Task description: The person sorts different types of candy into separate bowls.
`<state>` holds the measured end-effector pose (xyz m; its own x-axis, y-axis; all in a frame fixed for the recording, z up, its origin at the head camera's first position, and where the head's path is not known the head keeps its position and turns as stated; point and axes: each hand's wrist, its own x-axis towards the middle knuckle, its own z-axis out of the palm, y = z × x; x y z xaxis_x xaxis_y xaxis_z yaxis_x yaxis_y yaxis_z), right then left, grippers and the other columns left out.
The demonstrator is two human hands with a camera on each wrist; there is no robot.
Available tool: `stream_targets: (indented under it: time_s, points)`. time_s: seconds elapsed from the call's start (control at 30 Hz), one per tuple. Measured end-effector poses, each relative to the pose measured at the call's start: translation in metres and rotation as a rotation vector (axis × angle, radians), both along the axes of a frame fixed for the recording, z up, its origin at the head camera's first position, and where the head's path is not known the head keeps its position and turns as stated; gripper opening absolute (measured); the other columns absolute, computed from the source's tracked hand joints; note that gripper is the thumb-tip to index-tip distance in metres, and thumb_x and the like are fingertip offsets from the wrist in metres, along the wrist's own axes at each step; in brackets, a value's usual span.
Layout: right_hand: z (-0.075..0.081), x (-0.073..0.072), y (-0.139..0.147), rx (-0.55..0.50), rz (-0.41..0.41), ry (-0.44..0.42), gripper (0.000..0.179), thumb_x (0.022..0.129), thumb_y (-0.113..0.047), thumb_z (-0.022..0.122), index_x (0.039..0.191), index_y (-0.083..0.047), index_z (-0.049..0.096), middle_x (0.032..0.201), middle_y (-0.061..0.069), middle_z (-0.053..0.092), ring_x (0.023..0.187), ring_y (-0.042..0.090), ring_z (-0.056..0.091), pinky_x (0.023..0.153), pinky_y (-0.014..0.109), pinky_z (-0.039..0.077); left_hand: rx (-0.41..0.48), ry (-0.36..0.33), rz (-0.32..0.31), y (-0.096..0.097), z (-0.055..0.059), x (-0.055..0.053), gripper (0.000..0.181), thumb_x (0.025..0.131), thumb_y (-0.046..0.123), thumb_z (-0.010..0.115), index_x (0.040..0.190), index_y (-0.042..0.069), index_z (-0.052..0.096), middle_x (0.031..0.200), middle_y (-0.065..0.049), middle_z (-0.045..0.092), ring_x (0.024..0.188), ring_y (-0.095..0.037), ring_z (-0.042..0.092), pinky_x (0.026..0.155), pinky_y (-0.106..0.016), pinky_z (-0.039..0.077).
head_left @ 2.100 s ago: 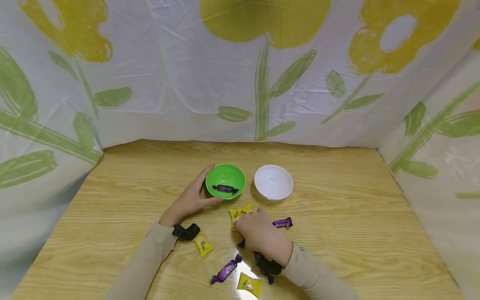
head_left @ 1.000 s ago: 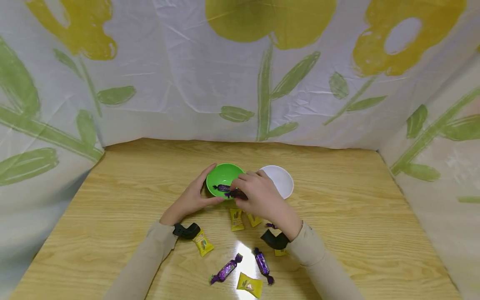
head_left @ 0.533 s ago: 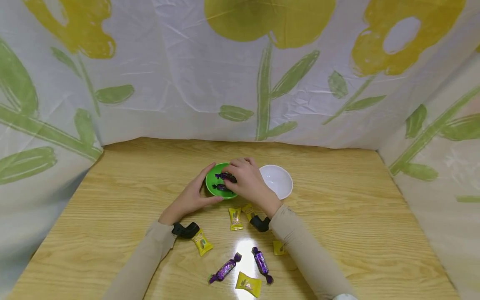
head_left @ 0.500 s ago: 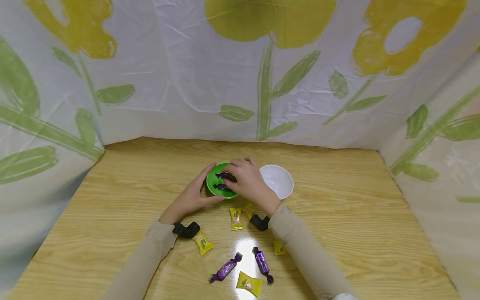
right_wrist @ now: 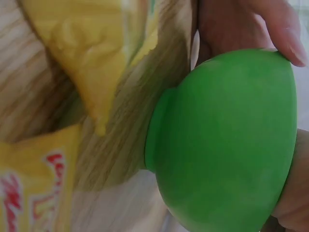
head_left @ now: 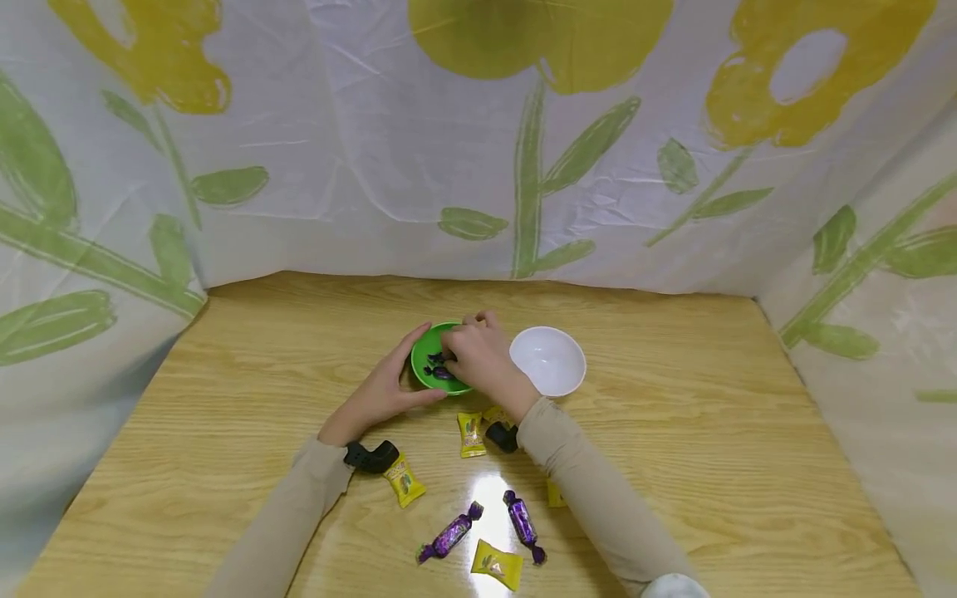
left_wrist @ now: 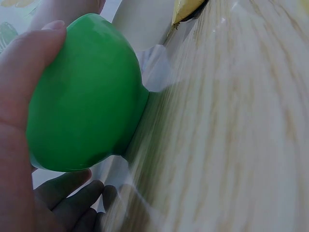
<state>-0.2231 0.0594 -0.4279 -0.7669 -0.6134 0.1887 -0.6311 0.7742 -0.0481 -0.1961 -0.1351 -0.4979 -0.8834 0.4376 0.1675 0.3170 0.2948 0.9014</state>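
Observation:
The green bowl (head_left: pixel 422 347) stands on the table, its outer wall large in both wrist views. My left hand (head_left: pixel 380 397) grips it from the left, with the thumb at the near side and the fingers around the far side. My right hand (head_left: pixel 480 355) is over the bowl's right side, its curled fingers down inside. They pinch a purple twist-wrapped candy (head_left: pixel 435 359), of which only one end shows. Nearer, inside the same bowl, lies another purple candy (head_left: pixel 442 374), partly behind the right hand.
Right of the green bowl stands a white bowl (head_left: pixel 549 365). Two purple candies, one of them a left one (head_left: pixel 451 536), lie in front with several yellow packets (head_left: pixel 497 565). One yellow packet (head_left: pixel 471 434) lies just before the green bowl. A flowered cloth (head_left: pixel 359 166) hangs behind the table.
My right hand picked up a purple candy from the table and carried it up and left to the green bowl, then lowered it inside. My left hand has kept its grip on the bowl.

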Motion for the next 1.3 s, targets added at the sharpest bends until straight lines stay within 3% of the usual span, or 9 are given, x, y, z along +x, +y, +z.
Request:
stream_targets:
  time_s: [0.17, 0.4, 0.67, 0.77, 0.87, 1.1, 1.2, 1.3]
  points:
    - [0.006, 0.007, 0.003, -0.028, 0.011, -0.005, 0.009, 0.087, -0.021, 0.075, 0.078, -0.021, 0.074, 0.083, -0.005, 0.069, 0.084, 0.019, 0.061, 0.101, 0.048, 0.038, 0.012, 0.007, -0.012, 0.001, 0.002, 0.001, 0.102, 0.083, 0.035, 0.082, 0.161, 0.02, 0.016, 0.16, 0.0, 0.029, 0.146, -0.02, 0.027, 0.119, -0.049, 0.022]
    - [0.03, 0.028, 0.014, -0.226, 0.087, 0.038, 0.007, 0.09, -0.021, 0.073, 0.083, -0.019, 0.075, 0.086, -0.003, 0.071, 0.083, 0.018, 0.062, 0.1, 0.05, 0.039, -0.018, 0.004, -0.004, 0.004, 0.006, 0.003, 0.102, 0.085, 0.024, 0.081, 0.161, 0.018, 0.014, 0.161, -0.004, 0.027, 0.147, -0.023, 0.025, 0.119, -0.05, 0.021]
    - [0.04, 0.067, 0.03, -0.363, 0.216, 0.039, 0.005, 0.085, -0.018, 0.079, 0.084, -0.019, 0.075, 0.084, -0.007, 0.07, 0.081, 0.013, 0.064, 0.097, 0.05, 0.041, -0.049, -0.022, -0.029, 0.007, 0.044, 0.016, 0.098, 0.087, 0.021, 0.079, 0.159, 0.006, 0.015, 0.161, -0.02, 0.021, 0.147, -0.036, 0.024, 0.118, -0.056, 0.02]
    - [0.037, 0.083, 0.037, -0.351, 0.26, 0.002, 0.004, 0.086, -0.02, 0.079, 0.085, -0.019, 0.075, 0.084, -0.008, 0.07, 0.085, 0.011, 0.063, 0.097, 0.048, 0.041, -0.049, -0.034, -0.029, 0.006, 0.045, 0.016, 0.098, 0.086, 0.019, 0.08, 0.159, 0.006, 0.016, 0.16, -0.02, 0.023, 0.146, -0.035, 0.024, 0.118, -0.055, 0.018]
    - [0.032, 0.098, 0.044, -0.314, 0.316, -0.043, 0.003, 0.086, -0.021, 0.078, 0.086, -0.02, 0.075, 0.084, -0.01, 0.068, 0.086, 0.009, 0.061, 0.096, 0.043, 0.04, -0.061, -0.032, -0.019, 0.007, 0.044, 0.016, 0.099, 0.085, 0.019, 0.081, 0.159, 0.006, 0.017, 0.16, -0.018, 0.025, 0.147, -0.034, 0.025, 0.119, -0.054, 0.018]
    - [0.014, 0.132, 0.056, -0.161, 0.496, -0.143, 0.011, 0.087, -0.025, 0.076, 0.096, -0.021, 0.073, 0.092, -0.012, 0.066, 0.092, 0.008, 0.059, 0.098, 0.04, 0.041, -0.064, 0.002, 0.005, 0.002, 0.002, 0.0, 0.106, 0.081, 0.028, 0.084, 0.161, 0.022, 0.014, 0.162, -0.006, 0.023, 0.148, -0.026, 0.023, 0.119, -0.05, 0.018]
    - [0.01, 0.142, 0.059, -0.068, 0.513, -0.202, 0.018, 0.086, -0.03, 0.075, 0.103, -0.024, 0.072, 0.098, -0.012, 0.065, 0.095, 0.007, 0.057, 0.1, 0.041, 0.04, -0.046, 0.02, -0.001, 0.002, 0.0, 0.001, 0.105, 0.081, 0.034, 0.084, 0.161, 0.025, 0.015, 0.162, -0.002, 0.025, 0.147, -0.023, 0.024, 0.119, -0.05, 0.019]
    - [0.006, 0.15, 0.059, 0.009, 0.513, -0.201, 0.027, 0.083, -0.034, 0.078, 0.107, -0.026, 0.071, 0.103, -0.012, 0.064, 0.098, 0.007, 0.056, 0.1, 0.042, 0.041, -0.047, 0.027, -0.002, 0.002, -0.001, 0.002, 0.105, 0.081, 0.039, 0.083, 0.161, 0.025, 0.015, 0.162, 0.0, 0.023, 0.148, -0.022, 0.022, 0.119, -0.051, 0.019]
